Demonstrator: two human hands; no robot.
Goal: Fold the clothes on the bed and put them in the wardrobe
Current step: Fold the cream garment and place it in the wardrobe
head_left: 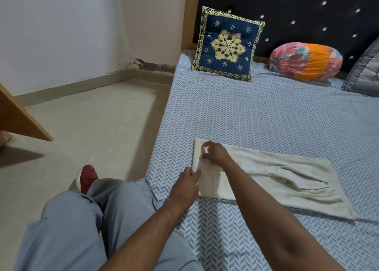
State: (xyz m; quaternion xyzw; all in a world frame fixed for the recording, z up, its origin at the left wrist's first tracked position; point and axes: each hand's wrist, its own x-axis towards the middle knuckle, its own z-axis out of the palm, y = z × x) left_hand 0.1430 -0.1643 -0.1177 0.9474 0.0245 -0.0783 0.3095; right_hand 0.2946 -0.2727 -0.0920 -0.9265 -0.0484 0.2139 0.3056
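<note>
Fingers (195, 173) of the left hand (184, 185) pinch the near left edge of the cream garment (266, 172); right hand (215, 152) nips the same short end further up. Garment lies flat on the bed (256, 116), centre-right of frame, long axis running from the hands toward lower right, crumpled free end well apart from both hands.

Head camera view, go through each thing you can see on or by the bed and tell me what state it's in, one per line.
Cream garment: flat on the bed, partly folded, right end wrinkled.
Left hand: pinching the garment's near left edge.
Right hand: gripping the garment's left end.
Blue cushion: upright, leaning on the headboard.
Round bolster: lying on its side.
Bedsheet: spread smooth.
Grey quilt: mostly out of frame.
</note>
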